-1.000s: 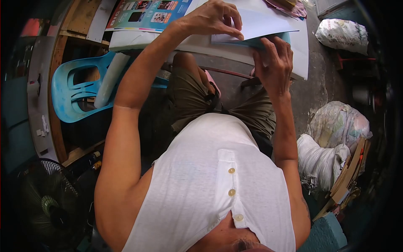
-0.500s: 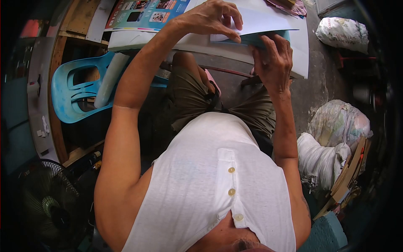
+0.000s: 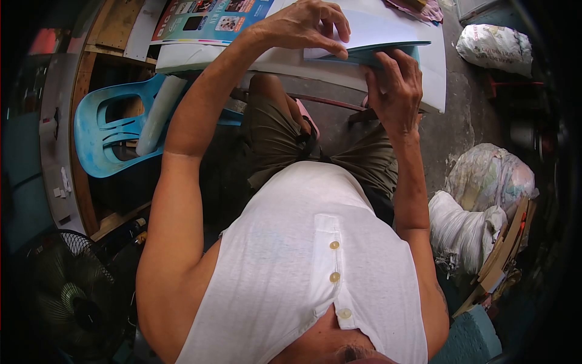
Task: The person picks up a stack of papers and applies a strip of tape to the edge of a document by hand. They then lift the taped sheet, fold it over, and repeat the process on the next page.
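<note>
A booklet point(image 3: 379, 29) with white pages and a teal cover lies at the near side of the white-topped table point(image 3: 433, 79). Its near edge is lifted, and the teal underside shows below the white page. My left hand point(image 3: 306, 27) is curled at the booklet's left edge, thumb and fingers closed about the white page. At the near right edge, my right hand point(image 3: 397, 91) has bent fingers against the teal cover, with the thumb lower down at its left. The fingertips of my right hand are partly hidden by the booklet.
A printed poster sheet point(image 3: 212, 21) covers the table's left part. Beside my left arm stands a blue plastic chair point(image 3: 97, 133) with a pale roll point(image 3: 160, 115) on it. A fan point(image 3: 76, 303) is at lower left. Sacks point(image 3: 494, 48) and stuffed bags point(image 3: 491, 179) sit at right.
The booklet's near edge has shifted slightly, so more of a teal layer shows under the white page. Both hands stay almost in place.
</note>
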`<state>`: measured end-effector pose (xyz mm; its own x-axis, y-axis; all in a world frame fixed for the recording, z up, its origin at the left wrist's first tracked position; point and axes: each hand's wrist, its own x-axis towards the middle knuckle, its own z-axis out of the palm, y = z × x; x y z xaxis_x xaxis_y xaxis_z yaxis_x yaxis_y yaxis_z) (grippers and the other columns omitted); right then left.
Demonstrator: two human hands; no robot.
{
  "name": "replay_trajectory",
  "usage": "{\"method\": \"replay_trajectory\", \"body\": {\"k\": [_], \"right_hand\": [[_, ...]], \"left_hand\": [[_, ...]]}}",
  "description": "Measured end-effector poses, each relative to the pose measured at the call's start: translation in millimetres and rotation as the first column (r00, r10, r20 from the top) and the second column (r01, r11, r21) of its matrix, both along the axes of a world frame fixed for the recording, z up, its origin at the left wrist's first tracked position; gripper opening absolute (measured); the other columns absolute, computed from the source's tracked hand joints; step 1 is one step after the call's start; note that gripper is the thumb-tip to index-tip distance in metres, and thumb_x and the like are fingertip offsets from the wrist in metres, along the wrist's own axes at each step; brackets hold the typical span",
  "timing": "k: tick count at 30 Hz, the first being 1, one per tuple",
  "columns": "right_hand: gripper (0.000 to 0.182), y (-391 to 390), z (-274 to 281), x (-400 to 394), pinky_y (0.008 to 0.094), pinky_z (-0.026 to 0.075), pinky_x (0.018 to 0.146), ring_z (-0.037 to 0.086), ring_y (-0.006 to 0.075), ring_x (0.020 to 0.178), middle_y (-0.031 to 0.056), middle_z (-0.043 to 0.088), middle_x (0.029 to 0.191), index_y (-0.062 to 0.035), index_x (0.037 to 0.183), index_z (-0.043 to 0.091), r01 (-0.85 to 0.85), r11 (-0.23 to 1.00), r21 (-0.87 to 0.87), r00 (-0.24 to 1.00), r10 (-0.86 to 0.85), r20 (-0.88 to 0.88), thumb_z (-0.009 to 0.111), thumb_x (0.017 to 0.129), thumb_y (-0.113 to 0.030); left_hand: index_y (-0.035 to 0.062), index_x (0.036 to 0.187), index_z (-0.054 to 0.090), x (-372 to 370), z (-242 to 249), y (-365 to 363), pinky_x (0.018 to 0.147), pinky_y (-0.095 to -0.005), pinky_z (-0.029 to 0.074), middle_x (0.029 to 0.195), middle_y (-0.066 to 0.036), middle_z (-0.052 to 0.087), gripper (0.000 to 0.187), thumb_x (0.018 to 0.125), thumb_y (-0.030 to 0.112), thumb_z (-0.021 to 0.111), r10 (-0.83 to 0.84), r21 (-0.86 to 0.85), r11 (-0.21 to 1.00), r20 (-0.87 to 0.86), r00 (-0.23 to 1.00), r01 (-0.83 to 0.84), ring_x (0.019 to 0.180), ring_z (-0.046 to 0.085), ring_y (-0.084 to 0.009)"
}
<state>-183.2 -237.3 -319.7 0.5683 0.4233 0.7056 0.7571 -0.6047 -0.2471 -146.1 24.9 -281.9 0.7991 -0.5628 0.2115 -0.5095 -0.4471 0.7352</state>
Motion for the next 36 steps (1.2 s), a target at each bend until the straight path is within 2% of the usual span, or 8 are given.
{"method": "replay_trajectory", "body": {"k": [4,7,10,13,18,20,25,36], "right_hand": [[0.032,2,4,-1,0.0431,0.048,0.086,0.063,0.0297,0.101,0.0116,0.066,0.107,-0.0082,0.109,0.068,0.008,1.0,-0.006,0.999,-0.008,0.032,0.079,0.08,-0.017],[0.028,0,0,-7,0.0394,0.048,0.083,0.064,0.0263,0.097,0.0074,0.067,0.1,-0.009,0.102,0.068,0.061,0.995,0.078,0.997,-0.064,0.038,0.082,0.079,-0.019],[0.027,8,7,-14,0.036,0.048,0.08,0.064,0.0234,0.092,0.0032,0.067,0.093,-0.0096,0.097,0.069,0.055,0.997,0.053,0.993,-0.06,0.106,0.084,0.078,-0.021],[0.036,24,10,-11,0.0417,0.047,0.087,0.062,0.0261,0.097,0.007,0.065,0.104,-0.0072,0.103,0.07,-0.039,0.999,-0.024,0.996,0.041,0.081,0.084,0.078,-0.029],[0.051,43,15,3,0.0484,0.044,0.102,0.061,0.0314,0.113,0.0099,0.065,0.122,-0.0083,0.117,0.068,-0.142,0.985,-0.099,0.99,0.139,-0.031,0.083,0.079,-0.038],[0.048,46,16,8,0.0512,0.04,0.109,0.063,0.0305,0.112,0.0099,0.067,0.122,-0.0073,0.116,0.068,-0.164,0.98,-0.114,0.984,0.156,-0.082,0.082,0.08,-0.035],[0.037,50,22,15,0.0525,0.037,0.111,0.066,0.0252,0.108,0.0066,0.07,0.116,-0.0085,0.11,0.069,-0.234,0.963,-0.135,0.966,0.216,-0.141,0.082,0.079,-0.025],[0.021,55,21,21,0.0493,0.041,0.107,0.068,0.0211,0.091,0.0038,0.07,0.093,-0.0089,0.094,0.069,-0.282,0.958,-0.047,0.959,0.28,-0.053,0.075,0.074,-0.007]], "left_hand": [[0.0073,0.094,0.076,-1,1,2,0.069,-0.0253,0.057,0.106,-0.004,0.07,0.025,0.084,0.029,0.083,0.001,0.026,1.0,0.016,1.0,-0.002,0.08,0.066,-0.0113],[0.0058,0.094,0.075,-2,-2,2,0.075,-0.0268,0.058,0.107,-0.006,0.069,0.016,0.088,0.02,0.078,-0.001,-0.145,0.989,-0.032,0.999,-0.004,0.088,0.066,-0.0133],[0.0043,0.091,0.072,-8,-7,10,0.084,-0.0316,0.059,0.108,-0.006,0.068,0.008,0.089,0.012,0.074,0.144,-0.161,0.978,0.051,0.988,-0.134,0.094,0.066,-0.0157],[0.0036,0.09,0.07,-22,-20,15,0.088,-0.0305,0.055,0.107,-0.006,0.067,0.004,0.088,0.007,0.071,0.252,-0.444,0.868,0.005,0.968,-0.224,0.092,0.065,-0.0147],[0.0031,0.095,0.07,-56,-21,6,0.095,-0.0352,0.051,0.1,-0.003,0.067,0.012,0.084,0.0,0.07,0.395,-0.614,0.673,-0.175,0.902,-0.413,0.096,0.065,-0.0149],[0.0008,0.099,0.069,-61,-23,2,0.093,-0.0321,0.051,0.102,-0.004,0.068,0.016,0.083,0.0,0.071,0.37,-0.685,0.576,-0.268,0.889,-0.446,0.096,0.065,-0.0128],[-0.0005,0.102,0.069,-63,-22,4,0.079,-0.0265,0.053,0.093,-0.005,0.072,0.018,0.084,-0.001,0.068,0.379,-0.639,0.562,-0.366,0.85,-0.526,0.085,0.066,-0.0106],[-0.0013,0.105,0.068,-66,-21,-1,0.083,-0.0271,0.052,0.097,-0.007,0.071,0.022,0.083,-0.001,0.069,0.34,-0.705,0.503,-0.37,0.864,-0.5,0.09,0.066,-0.0126]]}}
